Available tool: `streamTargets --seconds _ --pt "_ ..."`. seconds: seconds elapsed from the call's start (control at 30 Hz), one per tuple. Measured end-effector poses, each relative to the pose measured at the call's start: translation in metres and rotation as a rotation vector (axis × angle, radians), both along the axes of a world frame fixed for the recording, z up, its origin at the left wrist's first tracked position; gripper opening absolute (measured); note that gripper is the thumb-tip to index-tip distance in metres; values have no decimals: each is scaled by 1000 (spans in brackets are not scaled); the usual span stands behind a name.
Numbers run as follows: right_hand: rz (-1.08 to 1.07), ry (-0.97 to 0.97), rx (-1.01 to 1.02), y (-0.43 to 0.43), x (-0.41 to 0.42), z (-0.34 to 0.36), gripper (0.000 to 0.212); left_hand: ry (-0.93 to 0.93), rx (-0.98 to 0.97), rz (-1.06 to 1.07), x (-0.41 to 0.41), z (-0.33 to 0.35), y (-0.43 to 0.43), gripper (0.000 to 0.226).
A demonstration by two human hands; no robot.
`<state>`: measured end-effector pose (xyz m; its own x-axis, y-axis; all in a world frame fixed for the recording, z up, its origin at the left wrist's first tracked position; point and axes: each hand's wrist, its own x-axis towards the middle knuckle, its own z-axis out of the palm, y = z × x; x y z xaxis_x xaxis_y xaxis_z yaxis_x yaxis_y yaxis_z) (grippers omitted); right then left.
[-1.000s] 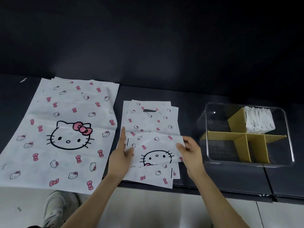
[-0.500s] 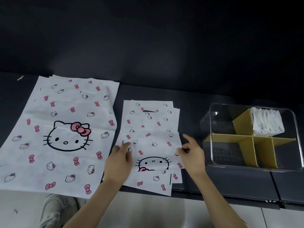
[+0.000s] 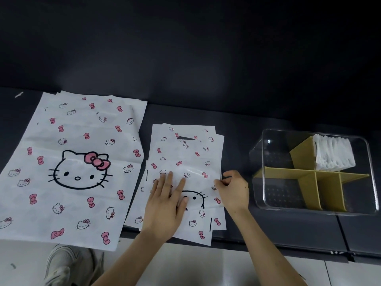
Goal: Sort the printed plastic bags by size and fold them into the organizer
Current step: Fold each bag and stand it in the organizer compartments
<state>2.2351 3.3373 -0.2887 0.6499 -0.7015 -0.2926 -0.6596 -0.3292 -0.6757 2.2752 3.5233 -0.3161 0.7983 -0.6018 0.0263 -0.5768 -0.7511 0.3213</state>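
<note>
A stack of large white cat-and-bow printed bags (image 3: 74, 168) lies flat at the left of the dark table. Beside it sits a stack of small printed bags (image 3: 185, 153). The top small bag (image 3: 193, 176) is folded over on itself. My left hand (image 3: 166, 205) presses flat on it with straight fingers. My right hand (image 3: 233, 189) pinches the folded bag's right edge. A clear organizer (image 3: 266, 153) with yellow dividers stands at the right. Folded white bags (image 3: 334, 153) fill its far right compartment.
The table's front edge (image 3: 288, 247) runs just below the small bags, which overhang it slightly. A grey shoe (image 3: 68, 265) shows on the pale floor below. A dark wall rises behind the table.
My left hand has slid from the bag's left edge onto its middle, flattening the fold. My right hand stays at the right edge. The view has shifted slightly left.
</note>
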Motion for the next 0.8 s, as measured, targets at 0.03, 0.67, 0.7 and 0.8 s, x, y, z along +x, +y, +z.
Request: streamTargets --seconds 0.03,0.67,0.7,0.8 --pt "-1 8 1 0 1 1 15 -11 -15 -11 -1 0 0 56" --pt "-99 13 89 -6 6 -3 6 -53 78 -98 15 -17 5 54" --pt "-93 13 81 -6 6 -3 6 -57 86 -100 14 -19 5 53" --pt "-46 5 15 0 3 -2 4 -49 70 -106 14 -21 7 56"
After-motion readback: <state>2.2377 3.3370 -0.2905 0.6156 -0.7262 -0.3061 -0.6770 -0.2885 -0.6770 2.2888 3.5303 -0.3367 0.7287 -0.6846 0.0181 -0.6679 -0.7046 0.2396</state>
